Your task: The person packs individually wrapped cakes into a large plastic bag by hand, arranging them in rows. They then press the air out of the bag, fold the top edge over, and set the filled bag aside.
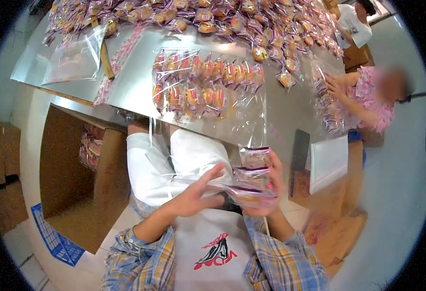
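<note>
Above my lap, my right hand grips a short stack of small wrapped pastries in clear and purple film. My left hand is beside the stack, its fingers apart and slightly blurred; no item shows in it. In front of me, a large clear plastic bag lies on the metal table. Two rows of wrapped pastries sit in it, the nearer row shorter than the farther one.
A heap of wrapped pastries covers the table's far side. Flat clear bags and a wooden strip lie left. An open carton stands at lower left by a blue crate. At right, a co-worker handles a filled bag.
</note>
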Demonstrator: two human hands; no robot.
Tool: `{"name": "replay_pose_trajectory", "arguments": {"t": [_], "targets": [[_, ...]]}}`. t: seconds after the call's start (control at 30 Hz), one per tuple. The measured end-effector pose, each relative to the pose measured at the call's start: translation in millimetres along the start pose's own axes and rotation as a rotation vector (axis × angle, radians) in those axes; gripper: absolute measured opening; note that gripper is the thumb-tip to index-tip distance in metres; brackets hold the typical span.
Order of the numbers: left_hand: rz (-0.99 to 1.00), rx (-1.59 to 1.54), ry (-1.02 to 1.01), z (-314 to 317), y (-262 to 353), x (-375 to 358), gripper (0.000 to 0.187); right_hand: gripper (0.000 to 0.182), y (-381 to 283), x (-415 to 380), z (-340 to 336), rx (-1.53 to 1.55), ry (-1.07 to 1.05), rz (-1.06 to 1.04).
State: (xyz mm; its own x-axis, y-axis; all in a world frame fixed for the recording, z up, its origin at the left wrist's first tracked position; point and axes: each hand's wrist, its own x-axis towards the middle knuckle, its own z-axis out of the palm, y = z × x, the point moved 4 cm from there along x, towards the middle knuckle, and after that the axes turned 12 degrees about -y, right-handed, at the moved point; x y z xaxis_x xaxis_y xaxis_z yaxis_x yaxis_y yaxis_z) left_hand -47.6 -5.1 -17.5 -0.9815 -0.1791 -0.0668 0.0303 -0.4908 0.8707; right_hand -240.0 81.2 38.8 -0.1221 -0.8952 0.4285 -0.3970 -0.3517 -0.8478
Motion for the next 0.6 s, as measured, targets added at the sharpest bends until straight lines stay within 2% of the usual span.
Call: {"name": "replay_pose_trajectory", "arguments": {"t": [0.03,0.1,0.13,0.17,0.23,0.27,0.3,0.4,0.43,0.53,0.6], "targets": [[-0.104,-0.071,0.096,-7.5,-19.2,-2.9,0.091,0.097,10.5,-14.8,-14.5,0.144,-0.133,0.184],[-0.055,-0.185,0.282,-23.7,-29.2,-6.4,0.090,0.105,21.6,-35.7,-22.2,0.531,-0.244,0.282],[-0.011,-0.255,0.364,-31.7,-23.4,-6.7,0.090,0.102,21.3,-37.7,-22.7,0.569,-0.314,0.286],[0.006,-0.328,0.375,-37.9,-15.6,-4.8,0.089,0.099,20.7,-37.1,-18.9,0.563,-0.397,0.275],[0.079,-0.229,0.426,-46.1,-3.3,5.6,0.090,0.094,19.1,-34.7,-6.5,0.546,-0.508,0.279],[0.114,-0.179,0.450,-47.7,1.2,11.3,0.090,0.090,19.3,-33.7,-1.5,0.570,-0.562,0.354],[0.141,-0.160,0.494,-48.9,4.6,17.2,0.084,0.091,21.4,-32.9,4.3,0.531,-0.559,0.393],[0.067,-0.146,0.396,-58.2,1.9,32.7,0.071,0.090,31.8,-32.1,19.4,0.407,-0.562,0.471],[0.078,-0.220,0.410,-55.7,3.4,38.4,0.049,0.090,33.3,-30.3,19.8,0.356,-0.573,0.482],[0.067,-0.318,0.406,-61.4,6.1,51.2,0.039,0.090,34.5,-24.1,25.3,0.236,-0.554,0.438],[0.159,-0.239,0.456,-64.2,16.9,53.0,0.030,0.089,33.3,-21.3,33.2,0.243,-0.476,0.393]]}}
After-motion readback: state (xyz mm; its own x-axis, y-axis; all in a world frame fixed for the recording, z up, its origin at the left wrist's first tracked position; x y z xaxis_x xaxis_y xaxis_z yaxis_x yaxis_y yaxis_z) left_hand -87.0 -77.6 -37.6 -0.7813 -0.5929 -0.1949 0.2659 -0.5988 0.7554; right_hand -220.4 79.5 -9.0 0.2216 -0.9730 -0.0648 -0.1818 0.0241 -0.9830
